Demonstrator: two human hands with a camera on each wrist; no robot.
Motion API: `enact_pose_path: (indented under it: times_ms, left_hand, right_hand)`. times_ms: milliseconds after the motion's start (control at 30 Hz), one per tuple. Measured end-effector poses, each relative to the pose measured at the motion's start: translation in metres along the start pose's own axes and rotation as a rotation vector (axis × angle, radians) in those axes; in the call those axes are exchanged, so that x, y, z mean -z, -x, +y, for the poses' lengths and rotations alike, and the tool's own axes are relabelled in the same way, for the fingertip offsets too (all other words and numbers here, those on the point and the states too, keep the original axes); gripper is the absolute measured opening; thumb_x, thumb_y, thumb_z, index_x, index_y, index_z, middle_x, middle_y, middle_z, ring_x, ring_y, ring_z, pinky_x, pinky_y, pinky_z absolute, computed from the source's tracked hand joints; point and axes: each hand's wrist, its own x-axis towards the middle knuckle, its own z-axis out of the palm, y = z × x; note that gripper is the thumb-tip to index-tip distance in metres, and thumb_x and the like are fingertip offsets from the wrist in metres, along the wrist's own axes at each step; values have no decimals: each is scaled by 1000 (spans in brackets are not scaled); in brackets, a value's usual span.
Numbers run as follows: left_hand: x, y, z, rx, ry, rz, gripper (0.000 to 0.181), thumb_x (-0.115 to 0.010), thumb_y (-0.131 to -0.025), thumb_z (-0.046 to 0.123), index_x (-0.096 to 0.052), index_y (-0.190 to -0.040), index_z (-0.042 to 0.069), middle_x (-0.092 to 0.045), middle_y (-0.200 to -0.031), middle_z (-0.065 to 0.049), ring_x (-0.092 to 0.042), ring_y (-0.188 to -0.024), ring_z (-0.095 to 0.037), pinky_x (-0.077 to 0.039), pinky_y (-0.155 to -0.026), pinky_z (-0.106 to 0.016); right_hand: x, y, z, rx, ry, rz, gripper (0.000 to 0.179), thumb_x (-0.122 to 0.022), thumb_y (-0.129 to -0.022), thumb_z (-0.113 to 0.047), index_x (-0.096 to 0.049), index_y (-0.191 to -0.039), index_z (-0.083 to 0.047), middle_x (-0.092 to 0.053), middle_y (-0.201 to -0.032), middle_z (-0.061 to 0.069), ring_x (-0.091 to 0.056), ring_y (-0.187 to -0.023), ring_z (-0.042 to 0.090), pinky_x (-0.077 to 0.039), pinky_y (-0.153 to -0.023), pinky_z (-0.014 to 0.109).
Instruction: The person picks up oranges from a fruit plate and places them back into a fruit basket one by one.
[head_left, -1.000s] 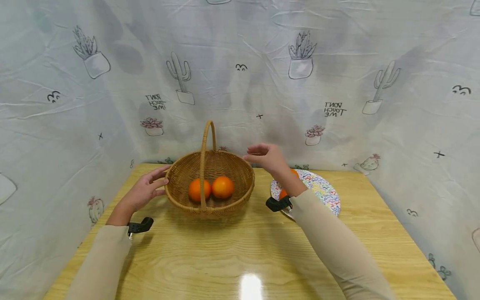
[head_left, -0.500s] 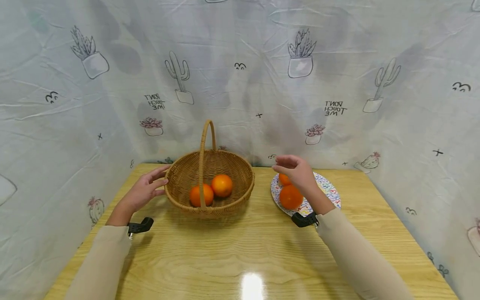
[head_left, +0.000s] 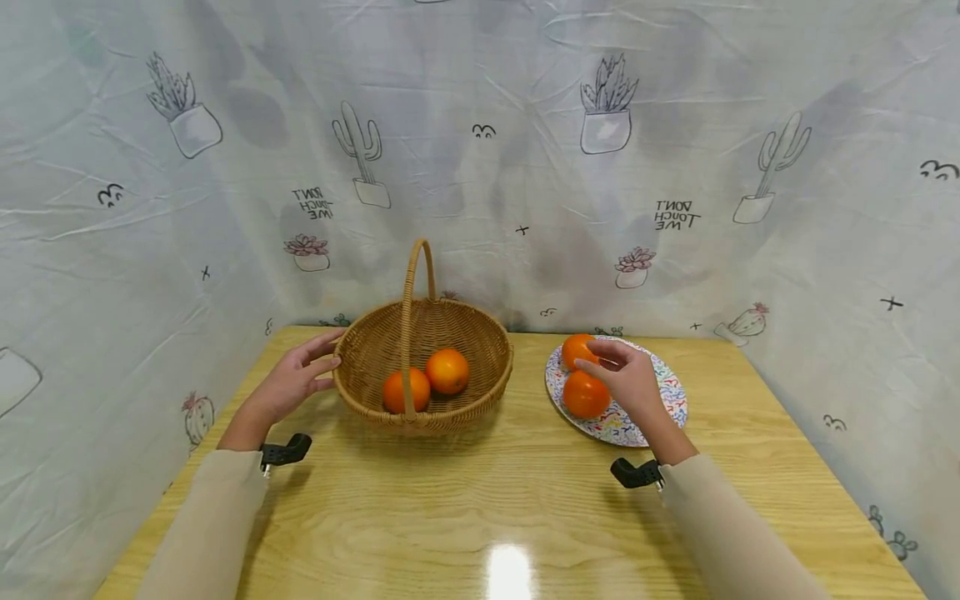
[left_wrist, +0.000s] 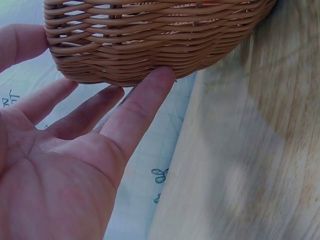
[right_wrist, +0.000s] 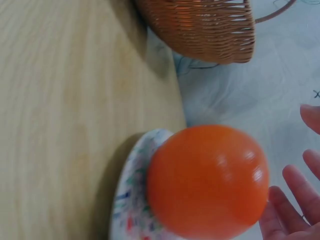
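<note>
My left hand (head_left: 292, 383) touches the outside of a wicker basket (head_left: 495, 387) near its left rim; in the left wrist view, straight fingers (left_wrist: 135, 112) rest against the weave. Two oranges (head_left: 447, 371) lie inside the basket, which has a tall arched handle (head_left: 407, 325). Over a round plate (head_left: 671, 400) with colourful squiggles, my right hand (head_left: 630, 379) hovers with loosely bent fingers and holds nothing. Two more oranges sit on that plate: a rear orange (head_left: 577, 350) by the fingertips and a front orange (head_left: 587, 395). The right wrist view shows a glossy orange (right_wrist: 207, 180) close up beside the fingers.
Both basket and plate stand on a wooden table (head_left: 420, 517), toward its back edge. A pale cloth (head_left: 480, 183) printed with cacti hangs behind and along the sides. Each wrist wears a black camera mount (head_left: 637, 472).
From beside the basket's right rim, my right hand has moved right to the plate. One orange in the basket has shifted slightly toward the front. My left hand has stayed at the rim.
</note>
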Motion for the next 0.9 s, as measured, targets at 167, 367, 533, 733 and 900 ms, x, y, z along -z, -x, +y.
enact_pose_path:
  times_ms: [167, 367, 533, 733, 900]
  left_hand:
    - [-1, 0, 1, -13, 34, -6, 68, -53, -109, 30, -19, -166, 15, -24, -165, -26, -51, -132, -11, -58, -96, -24]
    - [-2, -1, 2, -18, 42, -10, 68, -54, -109, 29, -19, -166, 15, -24, -164, -25, -53, -128, -6, -58, -96, -25]
    - [-1, 0, 1, -14, 34, -10, 69, -54, -108, 29, -19, -166, 15, -24, -165, -25, -53, -128, -6, -58, -97, -25]
    - [-1, 1, 0, -10, 23, -6, 69, -54, -108, 30, -20, -166, 16, -25, -165, -25, -53, -128, -8, -58, -96, -25]
    - [-1, 2, -1, -16, 26, -1, 68, -54, -109, 28, -20, -166, 15, -27, -163, -26, -54, -127, -6, -58, -96, -25]
  right_hand:
    - [1, 5, 14, 6, 51, -6, 59, -81, -89, -41, -66, -134, -5, -62, -141, 16, -58, -132, 34, -52, -108, 36]
    - [0, 10, 25, 10, 72, -16, 61, -83, -87, -39, -66, -135, -5, -61, -140, 17, -55, -134, 35, -47, -114, 50]
    - [-2, 13, 32, 13, 93, -21, 59, -82, -88, -36, -65, -136, -6, -58, -144, 16, -53, -135, 34, -46, -115, 52]
    - [-5, 16, 36, 17, 133, -40, 59, -84, -88, -31, -64, -138, -8, -55, -147, 18, -57, -130, 39, -54, -105, 52]
    - [-8, 19, 37, 9, 143, -49, 60, -85, -86, -32, -64, -138, -11, -58, -144, 15, -62, -123, 38, -59, -98, 49]
